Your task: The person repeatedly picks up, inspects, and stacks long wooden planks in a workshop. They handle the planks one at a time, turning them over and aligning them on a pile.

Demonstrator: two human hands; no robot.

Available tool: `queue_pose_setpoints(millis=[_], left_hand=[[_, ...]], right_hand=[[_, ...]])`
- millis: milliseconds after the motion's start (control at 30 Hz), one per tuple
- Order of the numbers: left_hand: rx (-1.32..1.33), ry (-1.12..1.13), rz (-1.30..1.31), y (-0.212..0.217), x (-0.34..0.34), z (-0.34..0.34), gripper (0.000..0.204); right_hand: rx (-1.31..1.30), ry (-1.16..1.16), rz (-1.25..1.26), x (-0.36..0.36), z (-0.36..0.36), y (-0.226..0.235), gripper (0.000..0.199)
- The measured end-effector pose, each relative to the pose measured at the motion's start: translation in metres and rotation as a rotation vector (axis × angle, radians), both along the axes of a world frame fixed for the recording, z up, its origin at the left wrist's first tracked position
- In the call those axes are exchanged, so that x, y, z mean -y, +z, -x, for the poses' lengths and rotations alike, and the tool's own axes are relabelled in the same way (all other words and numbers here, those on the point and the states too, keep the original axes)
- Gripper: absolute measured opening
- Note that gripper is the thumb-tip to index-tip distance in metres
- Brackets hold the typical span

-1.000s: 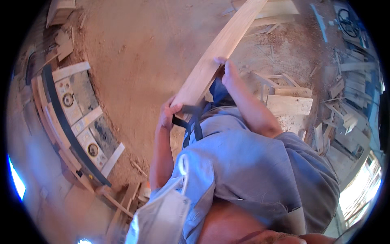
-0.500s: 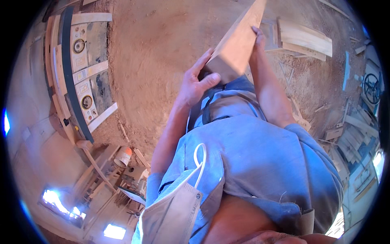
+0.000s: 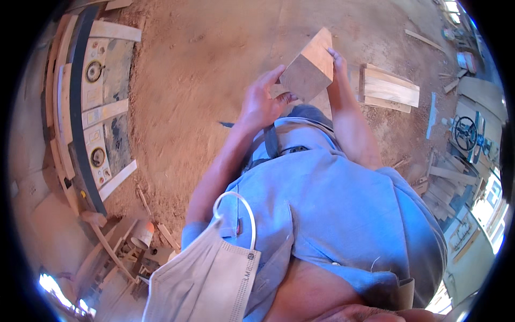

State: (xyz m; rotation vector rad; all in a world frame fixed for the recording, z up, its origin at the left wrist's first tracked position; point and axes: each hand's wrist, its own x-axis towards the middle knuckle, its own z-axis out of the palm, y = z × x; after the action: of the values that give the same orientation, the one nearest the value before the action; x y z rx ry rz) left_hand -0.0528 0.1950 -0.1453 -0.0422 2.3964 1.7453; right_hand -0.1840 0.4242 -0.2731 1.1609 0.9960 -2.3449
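Note:
I hold a thick wooden beam (image 3: 312,67) end-on in front of my waist, so I mostly see its cut end. My left hand (image 3: 263,102) grips the lower left side of that end, fingers wrapped on the wood. My right hand (image 3: 338,58) presses against the beam's right edge. My blue shirt (image 3: 332,214) fills the lower middle, and a face mask (image 3: 204,279) hangs below my chin.
The floor (image 3: 198,70) is covered in sawdust. A woodworking machine with a long table (image 3: 88,107) runs along the left. Stacked planks (image 3: 389,88) lie to the right, more offcuts (image 3: 442,185) and a machine with a wheel (image 3: 465,134) at far right.
The beam has swung from a long diagonal to pointing end-on toward me. The view has turned, so the machine table moved up the left side. Both hands stayed on the beam.

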Motion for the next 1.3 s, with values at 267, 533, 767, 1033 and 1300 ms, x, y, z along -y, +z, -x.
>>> queue_pose_setpoints(millis=[267,533,767,1033,1300], left_hand=[[-0.41,-0.117,0.074,0.021,-0.004,0.087,0.059],[-0.661,-0.091,0.049,0.062,-0.091,0.218,0.061],[-0.433,-0.202,-0.163,0.073,-0.188,0.326,0.053],[0.302,-0.03,-0.346,-0.048,-0.175,0.34,0.065],[0.634,0.033,-0.481,-0.113,-0.149,0.301,0.072]], right_hand=[[-0.175,-0.112,0.012,-0.003,0.019,0.055,0.058],[-0.397,0.284,-0.188,-0.1,0.072,0.047,0.058],[-0.819,0.126,-1.167,-0.16,0.162,0.097,0.048],[-0.94,0.286,-1.126,-0.223,0.238,0.122,0.051],[-0.905,0.273,-1.005,-0.193,0.302,0.128,0.075]])
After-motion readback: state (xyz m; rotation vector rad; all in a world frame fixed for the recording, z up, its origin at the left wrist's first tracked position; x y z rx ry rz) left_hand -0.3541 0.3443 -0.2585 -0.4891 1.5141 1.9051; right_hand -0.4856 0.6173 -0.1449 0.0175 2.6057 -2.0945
